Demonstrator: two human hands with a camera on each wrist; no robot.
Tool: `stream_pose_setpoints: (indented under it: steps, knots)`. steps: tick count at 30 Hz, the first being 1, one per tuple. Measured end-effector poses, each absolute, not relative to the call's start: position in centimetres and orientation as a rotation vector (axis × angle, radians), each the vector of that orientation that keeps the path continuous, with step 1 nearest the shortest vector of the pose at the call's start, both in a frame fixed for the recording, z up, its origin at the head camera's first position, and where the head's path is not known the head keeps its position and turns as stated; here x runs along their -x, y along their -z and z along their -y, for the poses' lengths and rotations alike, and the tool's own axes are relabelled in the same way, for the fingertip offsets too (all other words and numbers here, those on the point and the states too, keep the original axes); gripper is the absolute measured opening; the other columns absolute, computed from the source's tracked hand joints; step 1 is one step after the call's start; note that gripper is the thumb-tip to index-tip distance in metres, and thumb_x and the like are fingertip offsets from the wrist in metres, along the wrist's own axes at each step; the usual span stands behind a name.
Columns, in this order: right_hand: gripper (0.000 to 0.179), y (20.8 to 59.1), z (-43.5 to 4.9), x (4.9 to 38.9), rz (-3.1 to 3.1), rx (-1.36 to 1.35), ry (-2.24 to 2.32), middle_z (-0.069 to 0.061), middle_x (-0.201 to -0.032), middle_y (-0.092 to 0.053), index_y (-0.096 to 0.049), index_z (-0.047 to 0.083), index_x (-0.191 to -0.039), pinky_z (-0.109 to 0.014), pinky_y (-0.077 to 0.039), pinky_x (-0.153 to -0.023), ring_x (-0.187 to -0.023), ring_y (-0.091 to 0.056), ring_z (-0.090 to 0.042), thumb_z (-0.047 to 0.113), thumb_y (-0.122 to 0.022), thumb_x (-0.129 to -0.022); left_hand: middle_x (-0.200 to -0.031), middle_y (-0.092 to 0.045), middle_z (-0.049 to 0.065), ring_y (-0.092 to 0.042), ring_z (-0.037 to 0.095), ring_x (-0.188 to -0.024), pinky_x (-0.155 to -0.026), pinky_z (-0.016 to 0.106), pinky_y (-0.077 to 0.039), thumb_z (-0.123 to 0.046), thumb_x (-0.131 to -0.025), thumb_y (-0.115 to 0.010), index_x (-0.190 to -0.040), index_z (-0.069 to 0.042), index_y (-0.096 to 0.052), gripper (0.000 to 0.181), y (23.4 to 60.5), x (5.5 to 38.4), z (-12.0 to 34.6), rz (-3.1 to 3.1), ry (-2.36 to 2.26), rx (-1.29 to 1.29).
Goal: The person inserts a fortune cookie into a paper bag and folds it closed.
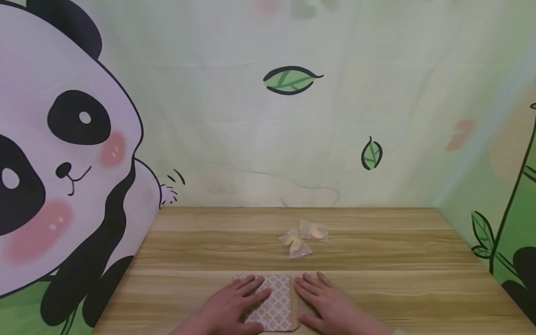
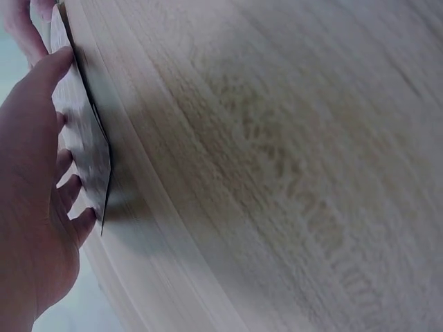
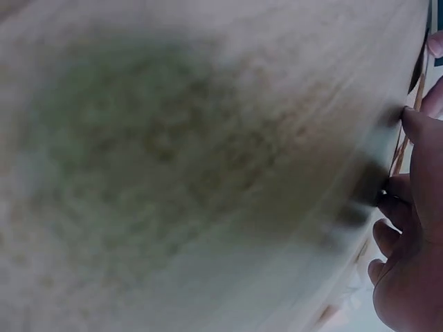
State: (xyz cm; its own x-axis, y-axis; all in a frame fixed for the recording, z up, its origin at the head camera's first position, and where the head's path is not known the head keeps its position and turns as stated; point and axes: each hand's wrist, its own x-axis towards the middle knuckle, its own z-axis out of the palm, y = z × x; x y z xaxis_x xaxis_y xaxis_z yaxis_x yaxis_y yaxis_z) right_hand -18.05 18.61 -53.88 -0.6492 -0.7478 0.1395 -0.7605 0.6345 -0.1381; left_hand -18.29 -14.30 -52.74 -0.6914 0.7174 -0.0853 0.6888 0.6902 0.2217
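A flat square patterned piece [image 1: 277, 307], white lattice on beige with a plain brown strip along its right side, lies on the table in the head view. My left hand [image 1: 230, 304] rests on its left part, fingers spread and fairly straight. The left wrist view shows the thin sheet-like edge of the patterned piece [image 2: 90, 149] beside the thumb and fingertips. Over at its right side, my right hand [image 1: 332, 304] lies palm down with extended fingers, fingertips right at the brown strip. In the right wrist view, that hand's fingertips [image 3: 408, 124] come down at the thin edge.
Two small clear sachets lie farther back on the wooden table [image 1: 201, 251]: one sachet [image 1: 295, 244] with a pale yellow content, the other sachet [image 1: 318, 231] with a peach-coloured one. Behind the table hangs a backdrop [image 1: 234, 139] printed with a panda and leaves.
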Motion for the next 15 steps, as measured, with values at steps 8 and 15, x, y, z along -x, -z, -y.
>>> stream_pose_setpoints:
  steps: [8, 15]
  knots:
    - [0.072, 53.3, -18.5, 17.9, 2.794, -1.288, -0.232, -0.011, -0.161, -0.053, -0.052, 0.004, -0.157, -0.062, -0.039, -0.120, -0.150, -0.048, -0.031, 0.058, -0.047, -0.110, -0.171, -0.039, 0.006, -0.039, 0.030, -0.156, -0.123, 0.057, -0.038, -0.083, -0.095, -0.051, -0.166, -0.025, -0.042, 0.093, 52.4, 18.5, 13.5, -2.794, -0.277, -1.164]
    - [0.072, 53.9, -18.5, 18.0, 2.739, -1.280, -0.237, -0.011, -0.159, -0.056, -0.055, 0.004, -0.155, -0.060, -0.040, -0.119, -0.148, -0.051, -0.031, 0.059, -0.050, -0.109, -0.172, -0.037, 0.005, -0.036, 0.026, -0.158, -0.126, 0.051, -0.036, -0.088, -0.080, -0.067, -0.167, -0.021, -0.040, 0.113, 52.1, 19.3, 10.8, -2.832, -0.257, -1.154]
